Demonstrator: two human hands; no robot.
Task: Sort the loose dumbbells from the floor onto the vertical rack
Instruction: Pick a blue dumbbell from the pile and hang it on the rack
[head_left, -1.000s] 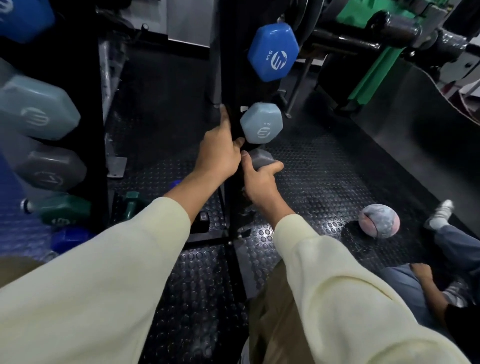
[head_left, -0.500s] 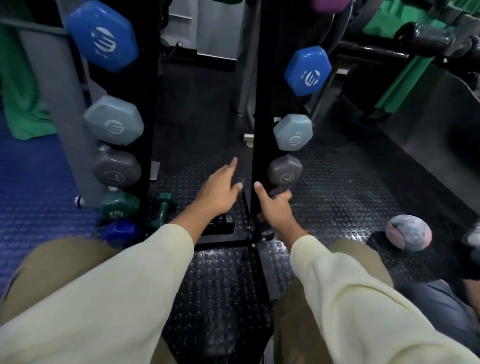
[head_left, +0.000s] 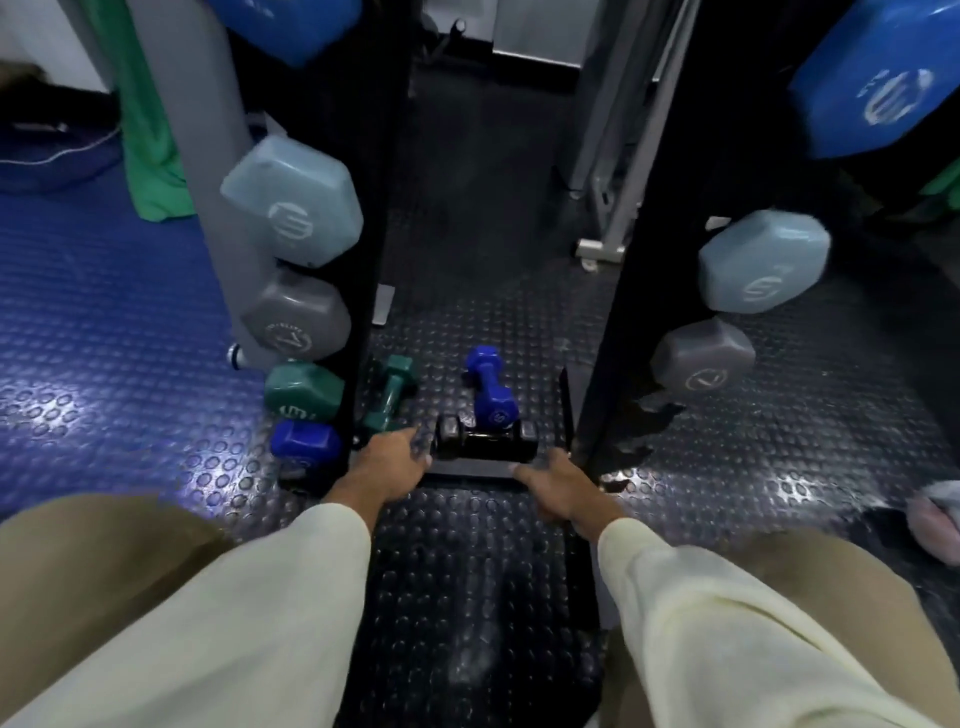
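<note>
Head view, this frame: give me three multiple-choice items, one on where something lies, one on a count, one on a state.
1. Where does the loose green dumbbell lie?
A. on the floor between the two rack uprights
B. in the right hand
C. on the blue mat

2. How many loose dumbbells lie on the floor between the uprights?
A. one
B. three
C. five

3. What is the left hand doing?
A. lifting a dumbbell clear of the floor
B. reaching low beside the black dumbbell, nothing lifted
C. resting on a knee

Answers:
1 A: it lies on the black studded floor by the left upright.
2 B: green, blue dumbbell and black.
3 B: its fingers are at the black dumbbell's end, with every weight down; the right hand is empty too.
</note>
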